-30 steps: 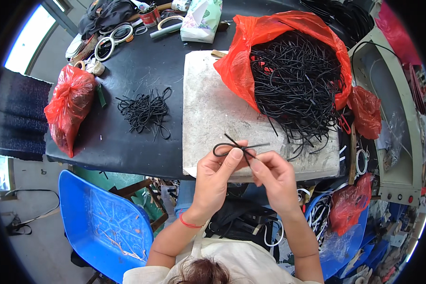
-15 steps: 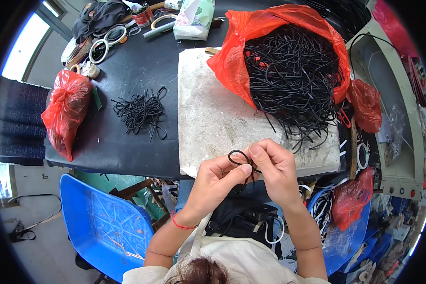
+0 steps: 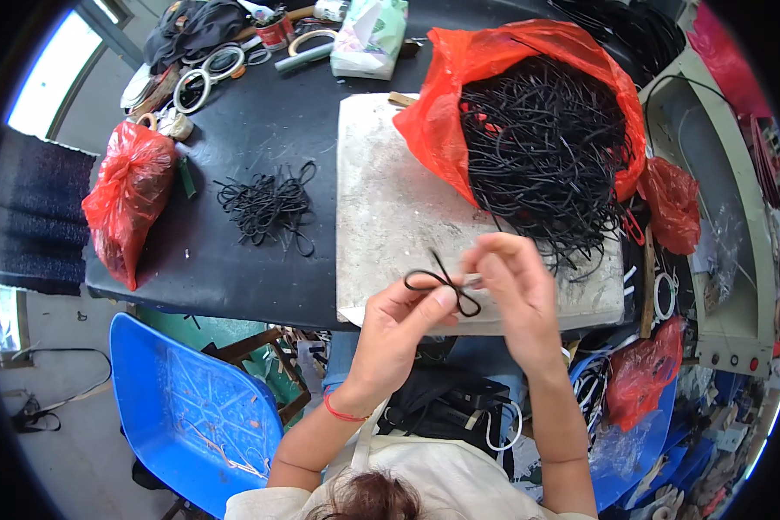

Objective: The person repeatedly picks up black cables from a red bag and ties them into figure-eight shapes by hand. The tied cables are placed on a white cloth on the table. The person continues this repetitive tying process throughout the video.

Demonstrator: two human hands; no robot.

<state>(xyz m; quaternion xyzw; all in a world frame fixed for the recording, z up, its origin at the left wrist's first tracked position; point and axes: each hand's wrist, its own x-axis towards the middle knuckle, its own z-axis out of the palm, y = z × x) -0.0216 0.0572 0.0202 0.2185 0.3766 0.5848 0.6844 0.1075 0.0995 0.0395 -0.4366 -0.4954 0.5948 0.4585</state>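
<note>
A thin black cord (image 3: 422, 287), bent into loops like a small bow, is pinched between the thumb and fingers of my left hand (image 3: 392, 334). One cord end sticks up above the crossing, and a loop hangs out to the right. My right hand (image 3: 522, 299) is just right of the bow with its fingers curled. Its fingertips are smeared by motion, so whether they hold a cord end is unclear. Both hands are over the near edge of a worn white board (image 3: 377, 191). Beyond it, a red plastic bag (image 3: 432, 117) gapes around a heap of black cords (image 3: 542, 139).
Left on the black tabletop (image 3: 260, 113) lies a small pile of looped black cords (image 3: 269, 204), beside a tied red bag (image 3: 130, 195). Tape rolls (image 3: 191, 90) and a tissue pack (image 3: 368, 39) stand at the back. A blue plastic chair (image 3: 191, 407) is below left.
My right hand has drawn slightly away from the cord and to the right. The loops now show more openly in my left hand, which still pinches them. The view has shifted slightly.
</note>
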